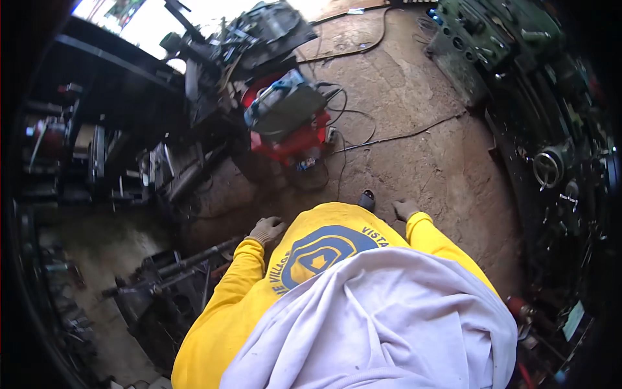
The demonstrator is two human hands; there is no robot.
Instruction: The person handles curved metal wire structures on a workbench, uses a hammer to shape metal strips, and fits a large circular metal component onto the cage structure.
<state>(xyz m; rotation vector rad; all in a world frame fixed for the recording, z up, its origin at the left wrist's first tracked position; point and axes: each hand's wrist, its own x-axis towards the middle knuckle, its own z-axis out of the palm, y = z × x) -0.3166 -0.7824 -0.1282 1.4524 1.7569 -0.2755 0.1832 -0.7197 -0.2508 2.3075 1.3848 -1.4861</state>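
Nearest, on the near left side of the red machine (295, 148), a dark metal bar (201, 255) lies just beside the left hand (267, 230); it looks stiff and heavy, best held mid-length. I cannot tell that hand's grip. Near and right of the red machine, the right hand (406, 209) seems loosely curled, contents unclear. Farther right stands a green machine (455, 78).

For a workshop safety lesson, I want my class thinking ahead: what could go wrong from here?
1. The dark cable lies across the floor ahead; a foot might catch on it.
2. The loose pale cloth over the yellow top could snag on the handwheel if the person leans there.
3. The left hand appears close to a dark metal bar and might knock it.
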